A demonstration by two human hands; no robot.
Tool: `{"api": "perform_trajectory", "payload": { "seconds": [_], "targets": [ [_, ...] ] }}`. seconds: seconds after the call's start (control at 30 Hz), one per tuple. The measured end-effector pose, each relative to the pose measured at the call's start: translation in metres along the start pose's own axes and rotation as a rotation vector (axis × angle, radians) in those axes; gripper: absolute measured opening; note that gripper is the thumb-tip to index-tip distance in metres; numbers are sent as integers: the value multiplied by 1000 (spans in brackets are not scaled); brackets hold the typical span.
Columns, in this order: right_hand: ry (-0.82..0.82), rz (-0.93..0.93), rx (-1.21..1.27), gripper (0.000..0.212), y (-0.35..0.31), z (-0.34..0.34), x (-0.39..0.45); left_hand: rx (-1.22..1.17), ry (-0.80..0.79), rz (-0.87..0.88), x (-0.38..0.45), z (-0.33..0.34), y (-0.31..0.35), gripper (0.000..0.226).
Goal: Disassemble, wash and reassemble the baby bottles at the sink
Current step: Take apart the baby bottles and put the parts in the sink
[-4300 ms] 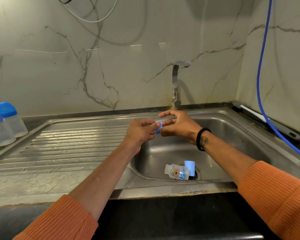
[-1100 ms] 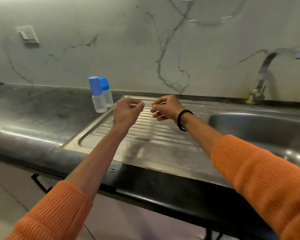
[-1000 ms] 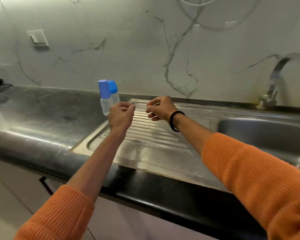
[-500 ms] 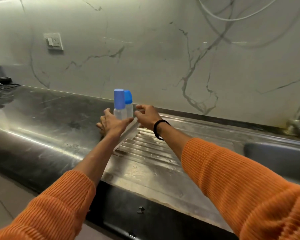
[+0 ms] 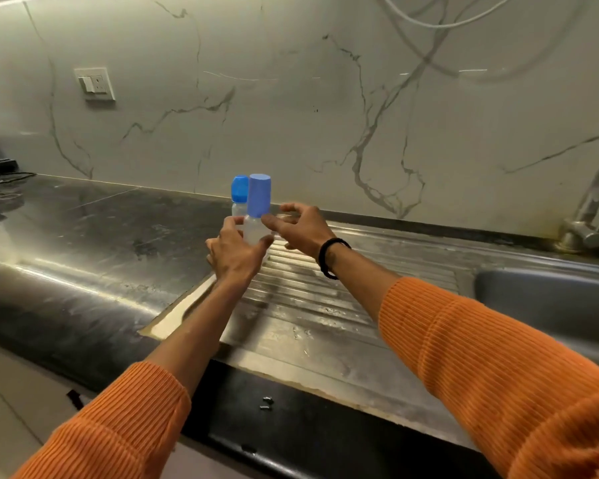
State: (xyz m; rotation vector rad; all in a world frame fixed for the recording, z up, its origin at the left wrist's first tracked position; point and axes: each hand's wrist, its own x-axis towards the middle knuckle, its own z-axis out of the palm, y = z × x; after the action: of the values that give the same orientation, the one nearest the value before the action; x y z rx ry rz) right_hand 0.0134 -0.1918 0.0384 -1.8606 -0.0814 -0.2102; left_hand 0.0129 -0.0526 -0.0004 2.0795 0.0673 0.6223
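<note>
Baby bottle (image 5: pixel 255 216) gripped, steel drainboard (image 5: pixel 343 305), marble wall (image 5: pixel 291 98)

Both arms wear an orange rib-knit top; ribs run lengthwise along each sleeve. Left sleeve (image 5: pixel 118 426) is pushed up, cuff sitting well short of the wrist, forearm bare below it. Right sleeve (image 5: pixel 498 368) likewise pushed up, cuff edge rounded and bunched. Right wrist carries a thin black band (image 5: pixel 327 257), plain, no visible markings. Left hand (image 5: pixel 234 252) and right hand (image 5: pixel 300 228) bare, no gloves.
</note>
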Motion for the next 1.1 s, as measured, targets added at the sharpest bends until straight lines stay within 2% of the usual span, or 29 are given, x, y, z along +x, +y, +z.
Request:
{"api": "perform_trajectory", "payload": {
  "seconds": [0.07, 0.23, 0.4, 0.5, 0.57, 0.63, 0.7, 0.8, 0.9, 0.93, 1.03, 1.1],
  "targets": [
    [35, -9, 6, 70, -1, -24, -15, -37, -50, 63, -19, 5, 19, 68],
    [162, -34, 30, 39, -4, -113, -67, -162, -186, 171, -78, 33, 89, 67],
    [309, 25, -70, 33, 7, -221, -126, -313, -446, 167, -151, 80, 154, 49],
    [383, 120, 46, 26, 20, -279, -163, -475, -589, 99, -191, 114, 191, 36],
    [406, 165, 111, 23, 33, -310, -189, -630, -684, -71, -211, 134, 216, 39],
    [378, 196, 183, 22, 47, -332, -213, -786, -844, -272, -227, 152, 236, 48],
    [337, 204, 239, 26, 61, -349, -229, -898, -975, -341, -241, 169, 247, 55],
    [240, 186, 321, 35, 75, -370, -242, -968, -1028, -381, -251, 192, 249, 58],
    [133, 218, 303, 26, 88, -381, -248, -968, -1071, -430, -252, 212, 244, 62],
    [119, 234, 302, 27, 93, -382, -250, -959, -1090, -434, -251, 216, 241, 63],
    [109, 263, 294, 49, 105, -385, -252, -914, -1109, -363, -250, 221, 238, 58],
    [127, 250, 180, 47, 106, -388, -251, -859, -1082, -247, -253, 218, 243, 50]
  ]
}}
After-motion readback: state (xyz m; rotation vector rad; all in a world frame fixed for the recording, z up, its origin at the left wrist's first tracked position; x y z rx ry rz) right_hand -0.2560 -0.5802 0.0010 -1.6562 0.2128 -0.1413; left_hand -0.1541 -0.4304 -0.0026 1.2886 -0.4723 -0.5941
